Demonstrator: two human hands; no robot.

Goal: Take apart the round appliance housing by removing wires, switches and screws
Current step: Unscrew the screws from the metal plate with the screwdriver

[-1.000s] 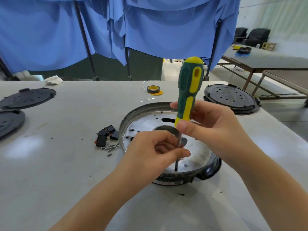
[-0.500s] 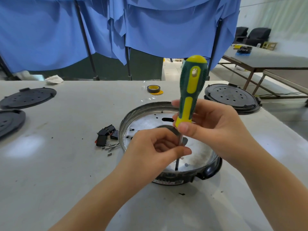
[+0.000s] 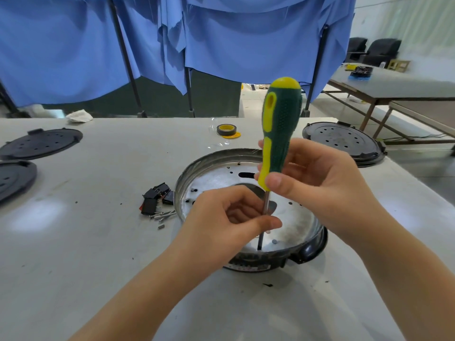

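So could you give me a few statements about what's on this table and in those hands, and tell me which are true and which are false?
1. The right hand holds the screwdriver by its handle. True.
2. The screwdriver lies flat on the table. False: it stands nearly upright, its tip down inside the round metal housing.
3. The left hand has its fingers around the screwdriver's shaft. True.
4. The loose screws sit to the right of the housing. False: they lie to its left, beside the black switches.
5. A roll of tape lies beyond the housing. True.
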